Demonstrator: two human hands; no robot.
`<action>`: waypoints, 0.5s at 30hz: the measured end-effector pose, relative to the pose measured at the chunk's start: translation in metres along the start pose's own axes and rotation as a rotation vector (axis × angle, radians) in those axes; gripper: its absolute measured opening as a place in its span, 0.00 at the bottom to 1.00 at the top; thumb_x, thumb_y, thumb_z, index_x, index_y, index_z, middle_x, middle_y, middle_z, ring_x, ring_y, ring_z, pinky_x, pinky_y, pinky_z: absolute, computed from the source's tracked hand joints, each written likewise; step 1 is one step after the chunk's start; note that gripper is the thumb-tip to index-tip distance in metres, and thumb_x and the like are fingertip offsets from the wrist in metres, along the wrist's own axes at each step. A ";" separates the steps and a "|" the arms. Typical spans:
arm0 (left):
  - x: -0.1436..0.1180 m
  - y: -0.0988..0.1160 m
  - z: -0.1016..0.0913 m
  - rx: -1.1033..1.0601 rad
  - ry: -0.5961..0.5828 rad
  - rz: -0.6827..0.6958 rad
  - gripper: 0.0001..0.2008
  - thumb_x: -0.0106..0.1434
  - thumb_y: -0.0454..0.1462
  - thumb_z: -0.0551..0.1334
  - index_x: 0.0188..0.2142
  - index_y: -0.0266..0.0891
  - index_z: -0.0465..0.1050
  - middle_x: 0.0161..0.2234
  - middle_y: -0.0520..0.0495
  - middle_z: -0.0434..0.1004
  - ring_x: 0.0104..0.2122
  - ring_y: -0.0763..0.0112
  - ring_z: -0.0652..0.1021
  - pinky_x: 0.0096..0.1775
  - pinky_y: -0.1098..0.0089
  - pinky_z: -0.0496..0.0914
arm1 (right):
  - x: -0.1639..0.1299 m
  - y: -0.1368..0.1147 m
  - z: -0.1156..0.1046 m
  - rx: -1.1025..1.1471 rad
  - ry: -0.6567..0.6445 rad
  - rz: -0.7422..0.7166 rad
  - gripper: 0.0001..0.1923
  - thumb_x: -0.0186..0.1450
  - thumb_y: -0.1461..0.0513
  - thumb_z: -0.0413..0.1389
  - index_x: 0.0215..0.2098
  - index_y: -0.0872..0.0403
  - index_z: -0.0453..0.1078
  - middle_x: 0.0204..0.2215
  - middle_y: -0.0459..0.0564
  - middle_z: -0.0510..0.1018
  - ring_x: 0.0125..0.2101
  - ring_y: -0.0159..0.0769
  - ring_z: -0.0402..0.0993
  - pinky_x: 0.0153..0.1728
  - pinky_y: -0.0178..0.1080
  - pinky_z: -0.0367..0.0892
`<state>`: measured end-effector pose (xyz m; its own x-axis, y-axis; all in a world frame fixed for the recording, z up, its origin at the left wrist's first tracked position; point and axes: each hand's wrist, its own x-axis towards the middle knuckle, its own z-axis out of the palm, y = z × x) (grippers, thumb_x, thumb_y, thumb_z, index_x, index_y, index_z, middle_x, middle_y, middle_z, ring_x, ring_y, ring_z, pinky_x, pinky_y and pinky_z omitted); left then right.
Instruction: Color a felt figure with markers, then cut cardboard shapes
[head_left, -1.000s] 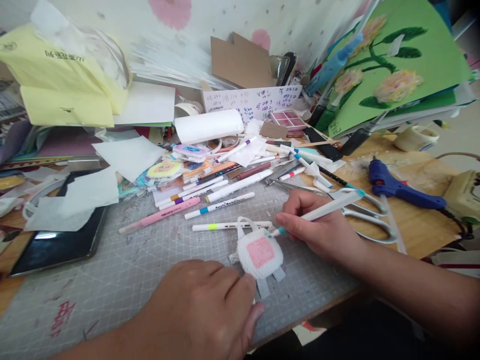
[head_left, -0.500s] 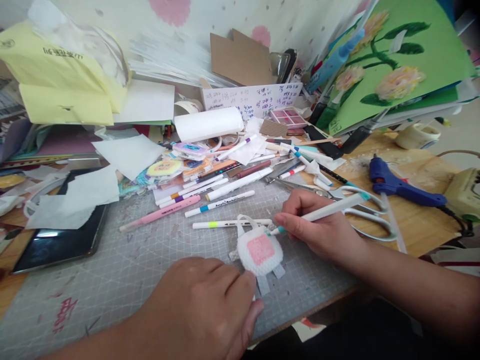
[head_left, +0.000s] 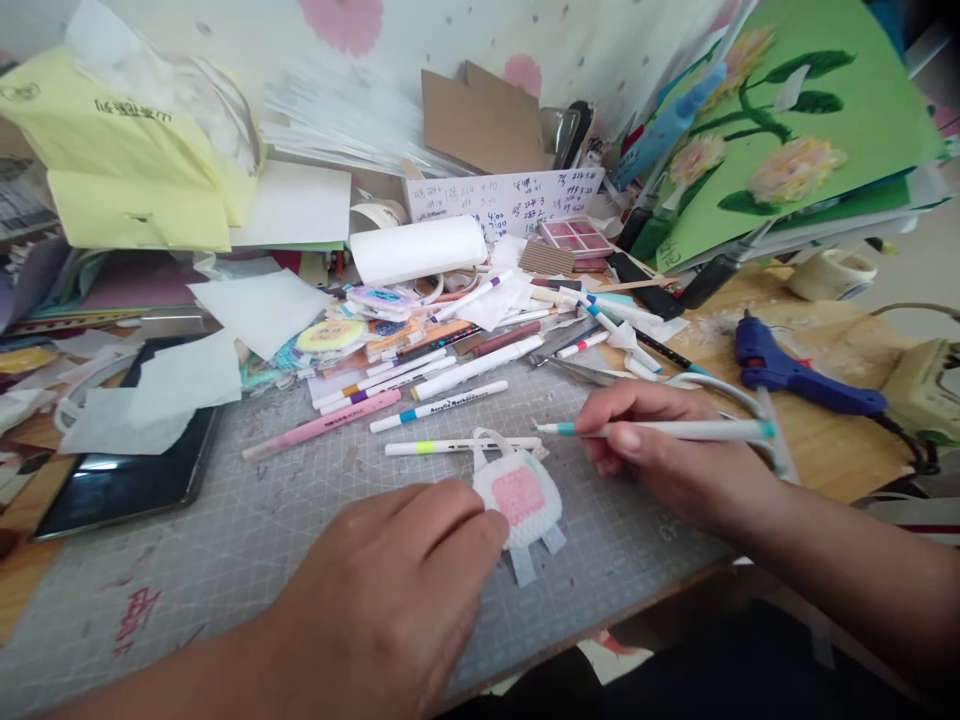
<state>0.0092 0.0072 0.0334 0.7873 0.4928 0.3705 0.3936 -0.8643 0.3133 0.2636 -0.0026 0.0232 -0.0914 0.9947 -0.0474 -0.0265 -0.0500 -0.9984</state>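
Observation:
A small white padded craft piece (head_left: pixel 550 502) with a pink square in its middle lies on the grey cutting mat (head_left: pixel 285 520). It has a strap loop on top, two short tabs below and a teal mark near its upper edge. My left hand (head_left: pixel 420 570) pinches its left side, the fingertips partly hidden. In my right hand (head_left: pixel 660 450) is a white marker with teal bands (head_left: pixel 690 430), its tip pointing left, just above and clear of the piece. A marker with a yellow-green band (head_left: pixel 450 447) lies behind the piece.
Several markers (head_left: pixel 457 405) and paper scraps crowd the mat's back. A phone-like black slab (head_left: pixel 127 490) lies left under torn paper. Scissors (head_left: pixel 697 380) lie partly behind my right hand. A blue glue gun (head_left: pixel 802 375) rests at right, and a white roll (head_left: pixel 420 248) stands back.
My right hand has drawn the marker tip off the craft piece, moving right and tilting the marker nearly level. My left hand keeps its hold with a slight shift.

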 end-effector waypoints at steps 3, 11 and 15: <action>-0.003 0.003 -0.002 0.119 -0.073 -0.045 0.24 0.62 0.29 0.46 0.54 0.46 0.66 0.53 0.43 0.72 0.35 0.62 0.79 0.34 0.64 0.74 | -0.004 0.002 -0.004 0.024 -0.028 0.103 0.12 0.61 0.52 0.60 0.31 0.52 0.77 0.20 0.46 0.76 0.22 0.34 0.67 0.24 0.35 0.61; -0.011 0.009 0.006 0.247 -0.326 -0.053 0.33 0.53 0.38 0.61 0.59 0.56 0.60 0.63 0.38 0.59 0.23 0.62 0.80 0.24 0.65 0.72 | -0.007 0.009 -0.006 -0.095 -0.001 0.055 0.09 0.58 0.59 0.63 0.26 0.52 0.68 0.20 0.43 0.75 0.19 0.30 0.64 0.21 0.33 0.57; -0.012 0.004 0.008 0.270 -0.334 -0.034 0.33 0.52 0.36 0.60 0.58 0.56 0.60 0.64 0.39 0.58 0.24 0.63 0.80 0.24 0.67 0.71 | -0.008 0.007 -0.008 -0.127 -0.008 0.070 0.07 0.58 0.62 0.62 0.25 0.52 0.69 0.20 0.43 0.75 0.20 0.30 0.64 0.21 0.33 0.56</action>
<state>0.0052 -0.0034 0.0228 0.8646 0.5003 0.0462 0.4972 -0.8652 0.0644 0.2718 -0.0097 0.0168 -0.0969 0.9883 -0.1177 0.1060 -0.1074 -0.9886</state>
